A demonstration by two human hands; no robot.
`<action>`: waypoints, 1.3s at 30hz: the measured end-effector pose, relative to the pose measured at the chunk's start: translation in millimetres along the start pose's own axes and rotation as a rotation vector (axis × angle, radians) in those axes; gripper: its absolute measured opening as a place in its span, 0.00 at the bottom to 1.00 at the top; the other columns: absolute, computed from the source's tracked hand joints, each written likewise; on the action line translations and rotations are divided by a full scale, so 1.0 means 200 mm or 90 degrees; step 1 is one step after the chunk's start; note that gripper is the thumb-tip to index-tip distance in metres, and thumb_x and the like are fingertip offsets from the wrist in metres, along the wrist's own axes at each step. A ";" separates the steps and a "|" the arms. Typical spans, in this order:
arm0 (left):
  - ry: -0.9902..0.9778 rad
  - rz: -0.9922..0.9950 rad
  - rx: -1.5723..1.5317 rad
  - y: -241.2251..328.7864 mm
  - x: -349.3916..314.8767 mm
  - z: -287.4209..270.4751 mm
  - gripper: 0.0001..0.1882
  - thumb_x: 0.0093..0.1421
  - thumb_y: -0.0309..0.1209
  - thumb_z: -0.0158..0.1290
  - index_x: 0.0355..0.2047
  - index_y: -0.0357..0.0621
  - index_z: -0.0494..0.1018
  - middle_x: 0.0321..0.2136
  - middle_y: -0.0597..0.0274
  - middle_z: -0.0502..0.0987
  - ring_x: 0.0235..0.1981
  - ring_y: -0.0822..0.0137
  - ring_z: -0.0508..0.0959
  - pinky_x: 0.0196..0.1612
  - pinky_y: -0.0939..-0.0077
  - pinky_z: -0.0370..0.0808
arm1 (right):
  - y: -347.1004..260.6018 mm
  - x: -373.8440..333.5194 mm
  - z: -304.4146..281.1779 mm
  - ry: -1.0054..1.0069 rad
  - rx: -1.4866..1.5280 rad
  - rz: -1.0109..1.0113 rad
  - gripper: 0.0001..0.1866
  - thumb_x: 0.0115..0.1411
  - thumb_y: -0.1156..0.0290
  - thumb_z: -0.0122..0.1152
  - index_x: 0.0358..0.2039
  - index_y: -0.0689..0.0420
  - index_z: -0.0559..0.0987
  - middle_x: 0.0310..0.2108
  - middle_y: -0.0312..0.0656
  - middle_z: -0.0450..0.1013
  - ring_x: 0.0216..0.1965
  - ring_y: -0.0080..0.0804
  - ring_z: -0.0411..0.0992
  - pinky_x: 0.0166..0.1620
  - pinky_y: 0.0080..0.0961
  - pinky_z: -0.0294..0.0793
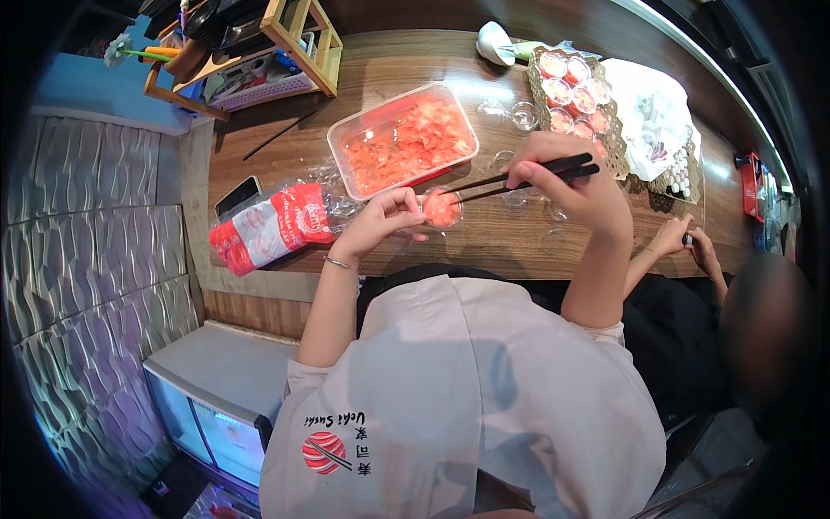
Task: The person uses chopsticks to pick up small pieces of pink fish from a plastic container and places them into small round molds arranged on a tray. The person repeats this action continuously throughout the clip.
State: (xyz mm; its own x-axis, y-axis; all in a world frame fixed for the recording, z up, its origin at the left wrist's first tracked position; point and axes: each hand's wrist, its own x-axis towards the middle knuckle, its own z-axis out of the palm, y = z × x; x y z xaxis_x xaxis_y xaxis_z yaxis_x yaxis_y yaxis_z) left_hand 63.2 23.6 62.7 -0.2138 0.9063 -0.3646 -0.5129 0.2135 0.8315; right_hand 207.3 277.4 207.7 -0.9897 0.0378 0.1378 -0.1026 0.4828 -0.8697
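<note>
My left hand [389, 220] pinches the side of a small clear plastic cup [460, 216] just above the table's near edge. In the cup lie pink-orange slices [440, 207] that look like pickled ginger. My right hand [553, 173] grips a pair of black chopsticks [484, 184], whose tips slant down left to the cup's mouth. Whether the tips hold a slice is too small to tell. Beyond my left hand stands a clear rectangular tub [476, 147], holding a heap of the same slices. Some clear empty cups [525, 116] stand right of the tub, partly behind my right hand.
A gold lace-edged tray [616, 130] of filled cups stands far right, beside a white plastic bag [648, 108]. A red-and-white packet [268, 229] and a phone [238, 195] lie left. Behind them is a wooden rack [328, 65]. A co-worker's hands [683, 240] are at right.
</note>
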 end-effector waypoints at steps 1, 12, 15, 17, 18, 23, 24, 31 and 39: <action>0.019 0.004 -0.019 -0.01 0.01 0.00 0.07 0.61 0.26 0.54 0.28 0.43 0.67 0.39 0.64 0.74 0.41 0.77 0.74 0.41 0.73 0.81 | -0.01 0.00 0.01 0.006 -0.020 -0.006 0.07 0.60 0.71 0.58 0.27 0.61 0.78 0.24 0.37 0.72 0.26 0.25 0.68 0.31 0.22 0.67; 0.103 0.059 -0.092 -0.04 0.02 0.02 0.08 0.62 0.25 0.51 0.28 0.45 0.64 0.26 0.74 0.66 0.20 0.86 0.63 0.41 0.72 0.81 | -0.01 -0.06 0.07 0.114 -0.051 -0.048 0.05 0.58 0.72 0.61 0.29 0.60 0.78 0.24 0.39 0.73 0.27 0.32 0.69 0.32 0.25 0.68; 0.107 0.070 -0.110 -0.01 0.01 0.04 0.08 0.63 0.25 0.51 0.27 0.45 0.64 0.26 0.74 0.66 0.20 0.86 0.63 0.41 0.72 0.81 | -0.01 -0.03 0.11 0.111 -0.067 -0.079 0.04 0.58 0.73 0.60 0.28 0.60 0.78 0.24 0.40 0.72 0.26 0.29 0.68 0.30 0.24 0.66; 0.115 0.081 -0.118 0.00 0.01 0.04 0.08 0.63 0.25 0.51 0.28 0.45 0.64 0.26 0.74 0.66 0.20 0.86 0.62 0.40 0.72 0.81 | -0.01 -0.04 0.12 0.110 -0.063 -0.063 0.04 0.58 0.75 0.59 0.27 0.61 0.78 0.24 0.40 0.73 0.26 0.29 0.69 0.31 0.25 0.67; 0.123 0.084 -0.119 0.00 0.01 0.05 0.08 0.63 0.25 0.51 0.28 0.46 0.64 0.26 0.74 0.66 0.19 0.86 0.62 0.40 0.72 0.81 | -0.01 -0.05 0.12 0.110 -0.060 -0.055 0.05 0.58 0.75 0.58 0.27 0.62 0.78 0.24 0.41 0.73 0.27 0.29 0.69 0.32 0.25 0.67; 0.126 0.095 -0.104 0.04 0.00 0.05 0.08 0.61 0.25 0.52 0.28 0.45 0.64 0.29 0.72 0.66 0.24 0.83 0.66 0.39 0.71 0.81 | 0.02 -0.10 0.01 0.281 0.047 -0.195 0.14 0.65 0.72 0.49 0.23 0.63 0.75 0.26 0.42 0.75 0.32 0.32 0.73 0.37 0.27 0.70; 0.128 0.094 -0.110 0.06 -0.03 0.07 0.08 0.61 0.25 0.52 0.28 0.45 0.64 0.30 0.72 0.66 0.25 0.82 0.67 0.39 0.71 0.81 | 0.03 -0.09 0.02 0.320 0.094 -0.211 0.16 0.66 0.70 0.47 0.23 0.62 0.75 0.26 0.42 0.75 0.32 0.31 0.73 0.37 0.27 0.70; 0.008 0.124 -0.101 0.15 -0.06 0.18 0.07 0.58 0.25 0.54 0.29 0.44 0.65 0.32 0.68 0.66 0.32 0.79 0.71 0.33 0.71 0.84 | 0.16 -0.09 0.34 0.206 0.129 0.129 0.19 0.67 0.57 0.47 0.35 0.62 0.75 0.25 0.44 0.73 0.30 0.26 0.71 0.35 0.25 0.70; 0.015 0.040 -0.008 0.15 -0.02 0.19 0.07 0.58 0.26 0.55 0.29 0.43 0.66 0.33 0.68 0.67 0.33 0.79 0.71 0.28 0.77 0.83 | 0.32 -0.08 0.43 0.056 0.176 0.270 0.22 0.65 0.55 0.51 0.38 0.64 0.77 0.21 0.44 0.71 0.26 0.24 0.67 0.32 0.26 0.67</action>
State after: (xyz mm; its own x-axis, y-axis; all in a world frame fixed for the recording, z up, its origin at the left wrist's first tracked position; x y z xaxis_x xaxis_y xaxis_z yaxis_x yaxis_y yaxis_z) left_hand 80.1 39.9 105.7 -0.2650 0.9092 -0.3211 -0.5080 0.1513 0.8479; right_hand 207.4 231.5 109.2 -0.9389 0.2600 -0.2256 0.2723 0.1599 -0.9488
